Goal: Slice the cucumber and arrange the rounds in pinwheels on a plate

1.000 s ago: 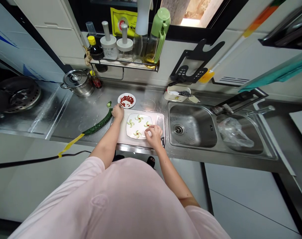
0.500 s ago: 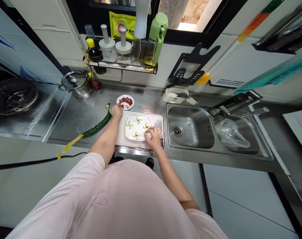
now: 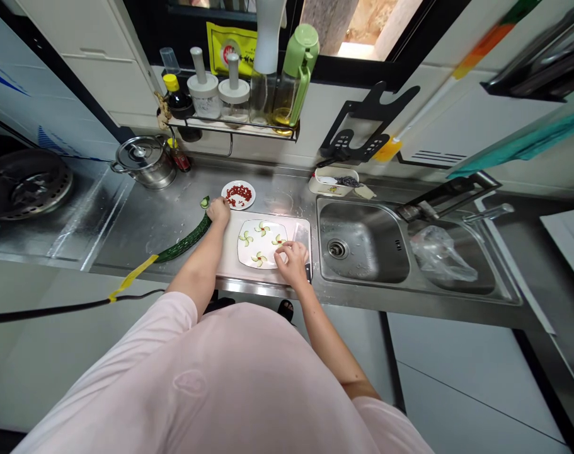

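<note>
1. Head view: white plate [image 3: 268, 248] is set on the pale cutting board [image 3: 228, 260]. Four pinwheels [image 3: 259, 258] of green-edged slices are laid out on it; red centres are seen on at least three.
2. Progress, as judged: four pinwheels look formed. Lower right of plate is partly covered, so a fifth can't be confirmed. Plenty of material is left unused: red pieces [image 3: 240, 191], most of the cucumber [image 3: 185, 243].
3. Right hand [image 3: 293, 260] is placed over the plate's right edge, thumb and index curved toward each other. Whether the tips meet, or a slice is pinched: can't tell.
4. Left hand [image 3: 219, 212] is curled at the cucumber's far end, beside the small dish [image 3: 247, 203] of red pieces. Grip is hidden.
5. Knife [image 3: 308, 272] is laid along the board's right side, cucumber stub [image 3: 205, 202] left on the table [image 3: 126, 233]. Sink [image 3: 367, 243] is set just right of the board.
</note>
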A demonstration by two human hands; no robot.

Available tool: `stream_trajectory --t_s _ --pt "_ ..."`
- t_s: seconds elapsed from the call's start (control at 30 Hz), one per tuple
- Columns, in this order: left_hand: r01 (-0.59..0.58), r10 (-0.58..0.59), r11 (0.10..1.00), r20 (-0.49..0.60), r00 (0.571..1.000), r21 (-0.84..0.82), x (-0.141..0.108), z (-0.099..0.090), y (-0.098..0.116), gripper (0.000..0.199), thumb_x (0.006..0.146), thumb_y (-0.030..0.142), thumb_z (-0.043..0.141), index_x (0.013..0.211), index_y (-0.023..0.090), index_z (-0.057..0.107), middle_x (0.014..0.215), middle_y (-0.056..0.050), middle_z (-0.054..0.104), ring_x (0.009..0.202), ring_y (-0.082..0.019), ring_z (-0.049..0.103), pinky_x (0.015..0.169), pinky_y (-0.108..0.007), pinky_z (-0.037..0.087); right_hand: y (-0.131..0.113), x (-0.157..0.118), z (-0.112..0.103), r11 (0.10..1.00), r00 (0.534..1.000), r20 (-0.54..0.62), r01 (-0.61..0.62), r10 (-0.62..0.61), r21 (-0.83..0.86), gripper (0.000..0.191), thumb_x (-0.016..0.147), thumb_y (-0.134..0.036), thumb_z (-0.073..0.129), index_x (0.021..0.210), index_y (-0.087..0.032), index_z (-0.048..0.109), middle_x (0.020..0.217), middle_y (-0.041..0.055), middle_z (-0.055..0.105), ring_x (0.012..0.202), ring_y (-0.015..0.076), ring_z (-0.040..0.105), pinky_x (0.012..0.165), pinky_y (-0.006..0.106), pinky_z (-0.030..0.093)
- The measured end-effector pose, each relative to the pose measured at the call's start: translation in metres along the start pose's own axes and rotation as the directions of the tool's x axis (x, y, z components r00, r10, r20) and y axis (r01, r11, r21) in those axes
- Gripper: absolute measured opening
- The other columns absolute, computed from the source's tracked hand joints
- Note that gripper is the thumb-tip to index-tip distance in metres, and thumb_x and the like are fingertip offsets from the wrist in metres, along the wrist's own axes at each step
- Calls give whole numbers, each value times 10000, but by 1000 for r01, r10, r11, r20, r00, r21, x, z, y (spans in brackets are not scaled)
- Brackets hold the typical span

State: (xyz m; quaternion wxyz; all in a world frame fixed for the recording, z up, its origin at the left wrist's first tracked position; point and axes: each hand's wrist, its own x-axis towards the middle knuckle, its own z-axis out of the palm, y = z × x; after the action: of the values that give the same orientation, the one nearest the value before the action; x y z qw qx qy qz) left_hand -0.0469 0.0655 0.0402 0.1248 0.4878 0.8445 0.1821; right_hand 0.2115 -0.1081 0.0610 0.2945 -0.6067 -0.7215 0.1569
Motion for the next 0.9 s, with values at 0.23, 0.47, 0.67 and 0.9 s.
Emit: stream_trajectory --t_s 0.23,0.47,0.67,0.9 --pt "94 -93 897 23 995 -433 -4 -3 8 198 800 317 580 915 207 699 823 -29 685 735 -156 594 706 -256 438 -4 7 1 1000 1000 3 12 -12 14 111 847 -291 546 813 -234 635 1086 68 553 1131 281 386 955 448 264" --pt "90 -50 532 75 996 -842 -26 -10 25 122 744 215 630 821 135 680 754 -19 664 696 -100 597 698 -208 467 -10 23 -2 999 999 -8 43 -43 6 116 844 -289 541 829 -232 641 1089 70 539 1136 288 382 952 461 269" --pt "186 34 397 217 976 -899 -54 -30 35 194 716 252 686 871 136 697 734 -13 659 607 -68 544 561 -169 430 -19 44 -7 996 996 -30 88 -89 -31 106 858 -294 548 829 -234 631 1096 73 539 1136 283 384 956 449 269" --pt "316 147 369 391 909 -874 -86 -56 42 422 651 441 748 966 167 692 611 38 532 428 -10 336 392 -156 206 -40 76 -18 990 989 -61 140 -138 36 148 894 -306 500 886 -239 632 1106 81 537 1146 278 372 982 444 270"
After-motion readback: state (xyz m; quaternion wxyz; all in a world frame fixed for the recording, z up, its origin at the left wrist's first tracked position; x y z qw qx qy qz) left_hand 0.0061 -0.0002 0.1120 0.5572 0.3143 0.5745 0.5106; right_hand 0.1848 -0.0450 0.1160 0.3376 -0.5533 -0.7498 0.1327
